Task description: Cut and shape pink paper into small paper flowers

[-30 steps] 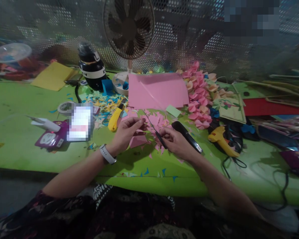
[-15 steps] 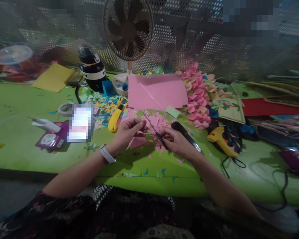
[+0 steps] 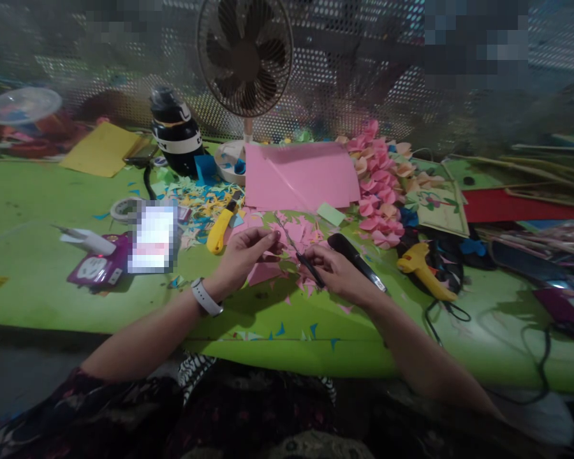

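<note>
Black-handled scissors [image 3: 310, 268] are in my right hand [image 3: 337, 271], their thin blades pointing up and left over pink paper scraps [image 3: 299, 231]. My left hand [image 3: 246, 255], with a pale watch on its wrist, is closed in a pinch just left of the blades. What its fingertips hold is too small to make out against the pink behind. A larger pink paper piece [image 3: 264, 273] lies below these fingers. Right behind the scraps rests a stack of pink sheets [image 3: 301, 178], with a small pale green card [image 3: 331, 215] at its front edge.
A yellow cutter [image 3: 220, 231] lies by colourful clippings left of my hands. A black stapler-like tool [image 3: 356, 260] is beside my right hand, and a yellow glue gun [image 3: 425, 271] farther right. Folded pink paper flowers [image 3: 380, 185], a phone [image 3: 153, 239], a bottle [image 3: 176, 134] and a fan [image 3: 246, 60] surround the workspace.
Almost nothing differs. The whole view has shifted very slightly, while both hands and the scissors keep nearly the same pose.
</note>
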Demonstrator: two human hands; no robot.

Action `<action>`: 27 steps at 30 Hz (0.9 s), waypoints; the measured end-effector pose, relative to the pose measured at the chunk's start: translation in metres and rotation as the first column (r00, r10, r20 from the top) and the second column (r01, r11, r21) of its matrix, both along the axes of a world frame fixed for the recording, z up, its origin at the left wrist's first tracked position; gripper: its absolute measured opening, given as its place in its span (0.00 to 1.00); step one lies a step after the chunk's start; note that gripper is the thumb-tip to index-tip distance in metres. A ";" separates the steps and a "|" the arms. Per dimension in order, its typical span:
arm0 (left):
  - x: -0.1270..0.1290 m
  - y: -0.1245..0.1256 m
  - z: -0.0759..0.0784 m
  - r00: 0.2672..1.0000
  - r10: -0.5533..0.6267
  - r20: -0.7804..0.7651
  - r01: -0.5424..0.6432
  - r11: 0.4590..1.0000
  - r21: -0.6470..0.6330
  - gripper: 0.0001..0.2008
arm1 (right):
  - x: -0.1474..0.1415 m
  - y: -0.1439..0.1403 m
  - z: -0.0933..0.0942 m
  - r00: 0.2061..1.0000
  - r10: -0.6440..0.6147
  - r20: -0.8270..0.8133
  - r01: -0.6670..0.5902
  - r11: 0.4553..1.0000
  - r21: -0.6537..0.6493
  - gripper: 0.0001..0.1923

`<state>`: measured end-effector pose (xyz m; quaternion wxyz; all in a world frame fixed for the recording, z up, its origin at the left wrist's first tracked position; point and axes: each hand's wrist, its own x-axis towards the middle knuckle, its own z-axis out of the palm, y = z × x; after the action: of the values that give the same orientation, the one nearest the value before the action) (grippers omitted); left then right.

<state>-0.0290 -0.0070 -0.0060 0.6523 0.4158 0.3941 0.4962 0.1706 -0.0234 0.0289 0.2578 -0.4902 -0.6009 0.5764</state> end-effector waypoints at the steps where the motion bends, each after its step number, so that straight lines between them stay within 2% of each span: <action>1: 0.000 0.000 0.000 1.000 0.002 0.002 -0.002 1.000 -0.001 0.14 | 0.000 0.000 0.000 1.000 0.002 0.003 -0.002 1.000 0.000 0.22; 12: 0.000 0.001 0.001 1.000 -0.010 0.005 0.010 1.000 -0.013 0.14 | -0.001 0.000 0.004 0.999 0.008 0.031 -0.009 1.000 0.004 0.25; 27: 0.000 0.003 -0.002 0.999 0.043 0.011 -0.043 0.999 -0.011 0.13 | 0.002 0.000 -0.001 0.999 0.005 0.044 -0.005 1.000 0.019 0.21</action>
<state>-0.0289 -0.0042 -0.0076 0.6459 0.4008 0.4018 0.5107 0.1724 -0.0237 0.0282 0.2476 -0.4988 -0.6131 0.5603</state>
